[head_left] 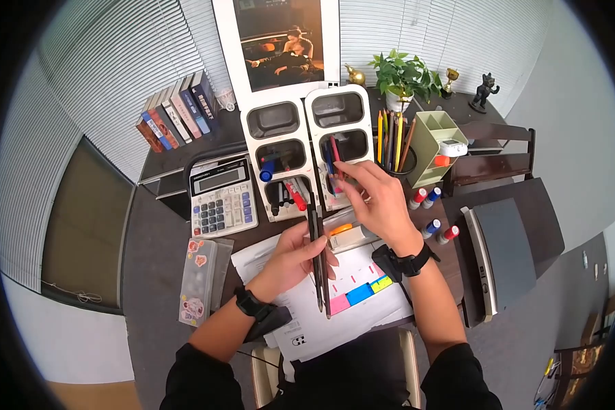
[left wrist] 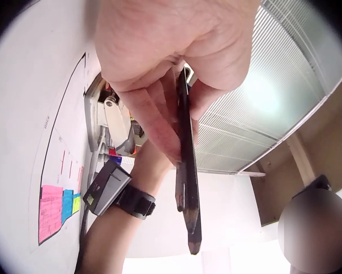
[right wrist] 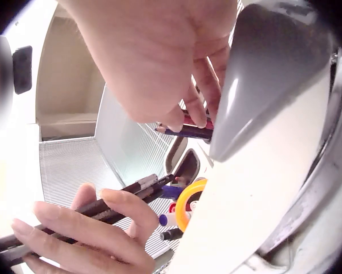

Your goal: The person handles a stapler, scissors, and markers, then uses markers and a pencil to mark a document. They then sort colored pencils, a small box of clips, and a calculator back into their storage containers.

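My left hand (head_left: 297, 256) grips several black pencils (head_left: 315, 260) in a bundle, their sharpened tips pointing down toward me. The left wrist view shows those dark tips (left wrist: 192, 222) below the fingers. My right hand (head_left: 376, 205) reaches to the right white organizer (head_left: 365, 130), its fingertips right at a red pencil (head_left: 334, 146) and a blue pencil (head_left: 327, 160) that stand there. The fingers are extended, and the thumb stays apart from them. In the left white organizer (head_left: 249, 143) are a blue marker (head_left: 267, 169), a red marker (head_left: 295, 197) and black pens (head_left: 277, 205).
A calculator (head_left: 222, 198) and a clear pencil case (head_left: 199, 287) lie left. Papers (head_left: 307, 307) with coloured sticky tabs (head_left: 359, 294) lie before me. To the right are a pencil cup (head_left: 408, 164), a green organizer (head_left: 427, 154), red and blue bottles (head_left: 432, 227) and a dark device (head_left: 512, 253).
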The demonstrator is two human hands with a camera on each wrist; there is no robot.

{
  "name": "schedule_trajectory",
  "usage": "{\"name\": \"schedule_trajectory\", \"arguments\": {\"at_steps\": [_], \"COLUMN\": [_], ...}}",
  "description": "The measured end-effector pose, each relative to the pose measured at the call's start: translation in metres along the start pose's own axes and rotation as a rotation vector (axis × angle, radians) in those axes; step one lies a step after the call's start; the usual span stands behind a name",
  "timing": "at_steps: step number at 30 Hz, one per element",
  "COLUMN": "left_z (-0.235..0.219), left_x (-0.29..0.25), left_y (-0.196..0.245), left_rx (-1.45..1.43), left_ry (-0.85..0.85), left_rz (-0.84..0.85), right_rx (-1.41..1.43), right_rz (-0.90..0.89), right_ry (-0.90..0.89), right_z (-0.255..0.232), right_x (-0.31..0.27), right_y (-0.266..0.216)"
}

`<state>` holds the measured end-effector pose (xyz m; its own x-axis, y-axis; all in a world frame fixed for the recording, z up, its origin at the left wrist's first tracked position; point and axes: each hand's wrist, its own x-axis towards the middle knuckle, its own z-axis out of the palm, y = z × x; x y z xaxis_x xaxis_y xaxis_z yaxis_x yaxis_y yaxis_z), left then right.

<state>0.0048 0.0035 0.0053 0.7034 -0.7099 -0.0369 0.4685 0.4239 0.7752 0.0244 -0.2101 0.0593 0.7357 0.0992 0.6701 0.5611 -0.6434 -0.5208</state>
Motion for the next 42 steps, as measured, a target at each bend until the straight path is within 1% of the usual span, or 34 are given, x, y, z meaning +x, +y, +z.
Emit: {"name": "schedule_trajectory", "arguments": {"at_steps": [1,3,4,7,10,12,15,16,17,19,20,21,23,24,25,27,28,29,31,36,38,39,42], "left_z": [0.0,0.0,0.0,0.0,0.001,0.001,0.004,0.002,0.0,0.001,-0.001,-0.004,-0.004,-0.002,0.0,0.001,0.0,-0.001,-0.002,-0.006,-0.006,-0.004,0.003], "left_x": [0.0,0.0,0.001,0.001,0.0,0.0,-0.002,-0.002,-0.002,-0.002,-0.002,-0.001,-0.001,-0.001,-0.001,0.0,0.0,-0.001,-0.001,-0.002,-0.002,-0.002,-0.003], "left_y": [0.0,0.001,0.001,0.0,0.0,0.001,0.005,0.004,0.003,0.003,0.002,0.001,-0.001,0.0,0.001,0.002,0.002,0.002,0.0,-0.004,-0.003,-0.003,-0.001], "left_rx": [-0.002,0.019,0.02,0.008,0.011,0.016,0.031,0.033,0.025,0.039,0.035,0.033,0.026,0.027,0.029,0.052,0.075,0.072,0.121,0.176,0.203,0.21,0.244], "left_ry": [0.001,-0.014,-0.017,-0.008,0.009,-0.018,-0.011,-0.015,-0.014,-0.018,-0.007,-0.031,-0.05,-0.039,-0.028,-0.014,-0.003,0.001,-0.043,-0.069,-0.075,-0.083,-0.097], "left_rz": [-0.003,-0.016,-0.017,-0.013,-0.006,0.007,0.012,0.016,0.02,0.035,0.039,0.048,0.064,0.083,0.1,0.105,0.108,0.107,0.098,0.075,0.06,0.065,0.047], "right_rx": [0.0,0.017,0.014,0.076,0.077,0.038,-0.033,0.017,0.086,0.17,0.134,0.139,0.369,0.441,0.443,0.398,0.378,0.381,0.349,0.315,0.478,0.477,0.612], "right_rz": [0.004,-0.028,-0.028,0.026,0.025,0.105,0.107,0.133,0.117,-0.001,0.013,0.01,0.003,0.003,0.002,0.032,0.073,0.075,0.079,0.172,0.227,0.239,0.321], "right_ry": [-0.001,0.079,0.082,0.094,0.038,-0.021,-0.061,-0.04,0.035,0.06,0.03,0.021,-0.116,-0.191,-0.196,-0.404,-0.473,-0.477,-0.489,-0.473,-0.416,-0.416,-0.25], "right_z": [0.002,0.002,0.001,-0.001,-0.002,-0.005,-0.017,-0.022,-0.025,-0.03,-0.036,-0.037,-0.038,-0.038,-0.037,-0.032,-0.031,-0.027,-0.019,-0.015,-0.01,-0.009,-0.011], "right_x": [0.0,0.0,0.001,0.001,0.0,0.0,-0.001,-0.001,-0.001,-0.005,-0.008,-0.009,-0.009,-0.008,-0.008,-0.009,-0.01,-0.01,-0.012,-0.011,-0.016,-0.018,-0.017], "right_y": [0.002,0.004,0.004,0.004,0.001,-0.005,-0.001,0.001,-0.002,0.009,0.006,0.002,-0.006,-0.012,-0.018,-0.028,-0.031,-0.033,-0.035,-0.04,-0.035,-0.032,-0.024]}}
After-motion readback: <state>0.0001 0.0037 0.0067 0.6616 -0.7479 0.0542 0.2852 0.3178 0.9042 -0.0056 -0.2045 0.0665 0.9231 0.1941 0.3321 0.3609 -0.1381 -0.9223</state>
